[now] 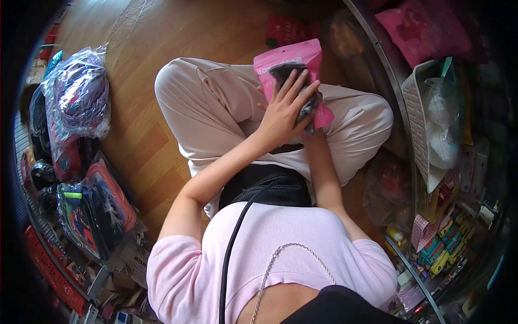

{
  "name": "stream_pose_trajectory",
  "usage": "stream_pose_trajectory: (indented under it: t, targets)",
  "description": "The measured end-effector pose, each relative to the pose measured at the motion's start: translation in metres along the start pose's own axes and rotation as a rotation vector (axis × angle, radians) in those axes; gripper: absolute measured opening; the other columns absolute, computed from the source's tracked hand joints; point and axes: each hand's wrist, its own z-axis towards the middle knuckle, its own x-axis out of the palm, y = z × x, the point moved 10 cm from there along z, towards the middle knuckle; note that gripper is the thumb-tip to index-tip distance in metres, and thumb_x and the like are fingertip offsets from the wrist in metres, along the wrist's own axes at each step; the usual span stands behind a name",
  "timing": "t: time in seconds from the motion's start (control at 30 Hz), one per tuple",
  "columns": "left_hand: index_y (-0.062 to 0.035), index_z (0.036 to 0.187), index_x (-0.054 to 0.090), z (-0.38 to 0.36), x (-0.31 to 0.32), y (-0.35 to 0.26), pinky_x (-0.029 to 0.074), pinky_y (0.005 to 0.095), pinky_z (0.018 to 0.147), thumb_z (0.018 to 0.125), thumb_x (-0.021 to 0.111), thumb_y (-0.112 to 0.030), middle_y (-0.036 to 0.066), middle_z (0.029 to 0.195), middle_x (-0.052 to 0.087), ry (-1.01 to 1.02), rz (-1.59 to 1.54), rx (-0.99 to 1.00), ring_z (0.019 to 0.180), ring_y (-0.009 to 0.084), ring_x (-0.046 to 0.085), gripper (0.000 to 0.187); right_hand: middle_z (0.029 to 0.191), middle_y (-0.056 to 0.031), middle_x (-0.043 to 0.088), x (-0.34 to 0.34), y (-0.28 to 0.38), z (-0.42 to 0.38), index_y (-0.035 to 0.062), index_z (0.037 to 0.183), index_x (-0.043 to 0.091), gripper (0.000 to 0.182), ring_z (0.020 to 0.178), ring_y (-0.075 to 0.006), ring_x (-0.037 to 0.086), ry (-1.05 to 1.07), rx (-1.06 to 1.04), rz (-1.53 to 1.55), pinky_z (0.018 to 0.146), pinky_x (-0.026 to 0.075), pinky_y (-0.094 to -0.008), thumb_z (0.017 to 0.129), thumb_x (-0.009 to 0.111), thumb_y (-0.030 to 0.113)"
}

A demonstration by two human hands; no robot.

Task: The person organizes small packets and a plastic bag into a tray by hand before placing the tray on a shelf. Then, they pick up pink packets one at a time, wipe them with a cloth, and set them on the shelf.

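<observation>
Closest to the lens there's a black shape poking in at the bottom edge, cut off so badly I can't say what it is. Next up, a pink top, a silver chain and a black cord that runs out of frame at the bottom.

Main thing is a pink pouch, held up above the crossed legs in pale trousers. It has white lettering, but fingers and a dark item cover too much of it to read. Honestly can't tell if that dark item lies on the pouch or shows through its front.

Left hand is laid over the dark item, fingers stretched out; gripping or just pressing, no idea. Right hand is mostly hidden behind the pouch and holds it from there, only fingertips peeking past its left edge.

A dim red package sits on the wood floor past the pouch, print unreadable. Plastic-wrapped bags pile up on the left, glare hiding a lot. Over right, a white basket holds something in cloudy plastic, contents anyone's guess. Corners are just black.
</observation>
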Motion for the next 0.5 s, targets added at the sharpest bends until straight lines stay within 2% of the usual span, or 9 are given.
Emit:
stream_pose_trajectory:
  t: [0.07,0.1,0.2,0.27,0.33,0.4,0.5]
  targets:
    - [-0.0183,0.134,0.045,0.020,0.009,0.002,0.023,0.0501,0.107,0.082,0.060,-0.017,0.013,0.142,0.038,0.027,0.056,0.023,0.133,0.0353,0.031,0.054,0.136,-0.0171,0.042,-0.001,0.003,-0.002,0.0045,0.133,0.040,0.057,0.125,-0.0283,0.042,-0.004,-0.027,0.012,0.106,0.033,-0.0420,0.087,0.040,0.038]
    - [-0.0178,0.132,0.047,0.032,0.008,0.006,0.025,0.0511,0.105,0.081,0.060,-0.017,0.014,0.140,0.039,-0.003,0.052,0.028,0.132,0.0364,0.031,0.052,0.135,-0.0171,0.042,-0.002,0.004,-0.005,0.0044,0.132,0.040,0.056,0.124,-0.0282,0.042,-0.009,-0.044,0.019,0.106,0.033,-0.0420,0.087,0.041,0.038]
    - [-0.0134,0.122,0.054,0.070,0.000,0.044,0.033,0.0446,0.102,0.082,0.060,-0.018,0.016,0.130,0.050,-0.019,0.031,-0.037,0.124,0.0375,0.042,0.041,0.134,-0.0169,0.043,-0.004,0.005,-0.009,0.0042,0.132,0.041,0.056,0.123,-0.0281,0.043,-0.013,-0.095,0.041,0.105,0.034,-0.0419,0.087,0.041,0.038]
    - [-0.0125,0.120,0.056,0.061,0.008,0.083,0.036,0.0423,0.100,0.082,0.059,-0.017,0.017,0.125,0.053,0.098,-0.161,-0.384,0.120,0.0379,0.045,0.039,0.134,-0.0168,0.044,-0.003,0.007,-0.009,0.0041,0.131,0.041,0.056,0.123,-0.0280,0.044,-0.014,-0.122,0.051,0.105,0.034,-0.0418,0.087,0.041,0.037]
    - [-0.0127,0.121,0.055,0.044,0.008,0.083,0.035,0.0431,0.100,0.082,0.059,-0.015,0.016,0.128,0.052,0.056,-0.130,-0.344,0.121,0.0368,0.044,0.039,0.133,-0.0166,0.045,-0.003,0.011,-0.007,0.0040,0.131,0.041,0.055,0.122,-0.0279,0.044,-0.013,-0.147,0.060,0.104,0.035,-0.0417,0.086,0.041,0.037]
    - [-0.0132,0.121,0.055,0.025,-0.002,0.041,0.034,0.0430,0.101,0.081,0.059,-0.012,0.015,0.130,0.050,-0.033,0.141,-0.086,0.123,0.0360,0.043,0.040,0.132,-0.0165,0.045,-0.003,0.015,-0.007,0.0039,0.131,0.042,0.055,0.121,-0.0279,0.045,-0.018,-0.182,0.071,0.104,0.035,-0.0416,0.086,0.042,0.037]
    - [-0.0147,0.126,0.050,0.001,0.009,-0.004,0.030,0.0475,0.103,0.076,0.061,-0.008,0.013,0.135,0.045,0.052,0.157,-0.054,0.127,0.0345,0.038,0.052,0.131,-0.0163,0.046,-0.006,0.015,-0.012,0.0037,0.130,0.042,0.055,0.120,-0.0277,0.046,-0.036,-0.233,0.093,0.103,0.036,-0.0415,0.086,0.042,0.036]
